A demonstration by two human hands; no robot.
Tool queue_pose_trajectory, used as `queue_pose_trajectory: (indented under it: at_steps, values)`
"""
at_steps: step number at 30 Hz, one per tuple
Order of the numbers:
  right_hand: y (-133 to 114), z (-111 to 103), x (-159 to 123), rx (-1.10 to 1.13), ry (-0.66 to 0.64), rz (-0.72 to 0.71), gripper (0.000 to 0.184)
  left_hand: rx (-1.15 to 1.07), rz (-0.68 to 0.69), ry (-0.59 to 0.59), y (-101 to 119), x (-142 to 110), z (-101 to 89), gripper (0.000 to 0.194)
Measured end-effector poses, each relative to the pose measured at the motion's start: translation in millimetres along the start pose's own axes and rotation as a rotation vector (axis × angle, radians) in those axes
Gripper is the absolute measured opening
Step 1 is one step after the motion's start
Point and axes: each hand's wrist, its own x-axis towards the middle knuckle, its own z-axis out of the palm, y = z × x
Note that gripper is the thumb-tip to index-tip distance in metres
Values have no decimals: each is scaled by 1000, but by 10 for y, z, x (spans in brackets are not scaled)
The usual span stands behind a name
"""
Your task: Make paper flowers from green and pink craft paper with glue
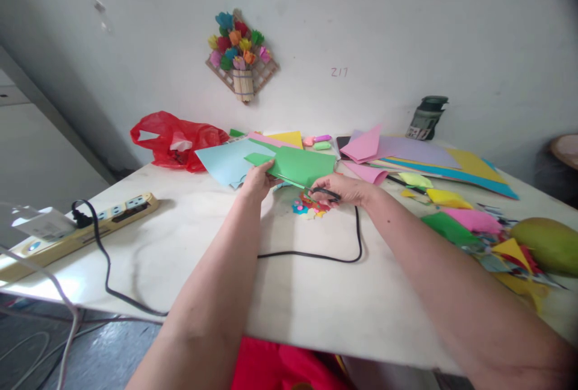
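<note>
My left hand (261,180) is closed on the left part of a green sheet of paper (307,162), thumb on top. In my right hand (341,187) is a pair of scissors (326,193) with black handles, fingers wrapped round the grips. The blades point left along the near edge of the green sheet; whether they are parted I cannot tell. Beneath the hands lies a small heap of colourful paper cut-outs (309,204). A light blue sheet (226,160) lies behind my left hand.
A red plastic bag (178,140) sits at the back left, a power strip (90,227) at the left edge. Coloured sheets (419,152) and a dark bottle (427,118) stand back right. Paper scraps (474,227) lie near a green mango-like fruit (548,245). A black cord (311,256) crosses the table.
</note>
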Motion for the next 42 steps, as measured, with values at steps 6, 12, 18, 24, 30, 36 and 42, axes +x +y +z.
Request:
queue_pose_trajectory:
  at_steps: [6, 12, 18, 24, 30, 36, 42]
  values:
    - [-2, -4, -5, -7, 3, 7, 32, -14, -22, 9, 5, -19, 10, 18]
    - [4, -15, -7, -16, -6, 14, 33, -41, -47, 53, 36, -42, 30, 16]
    - [63, -56, 8, -12, -28, 12, 29, -54, 1, 50, 9, -9, -15, 22]
    - [63, -57, 4, -29, -43, 13, 29, -45, 30, 31, -30, 3, -25, 21]
    - [17, -29, -8, -43, -41, -2, 30, -48, 32, 27, -36, -4, -4, 18]
    - [23, -29, -9, -36, -44, -12, 31, -52, 19, 41, -30, -16, 14, 18]
    - [15, -33, -18, -34, -32, -4, 32, -67, 14, 50, -34, -7, 0, 22]
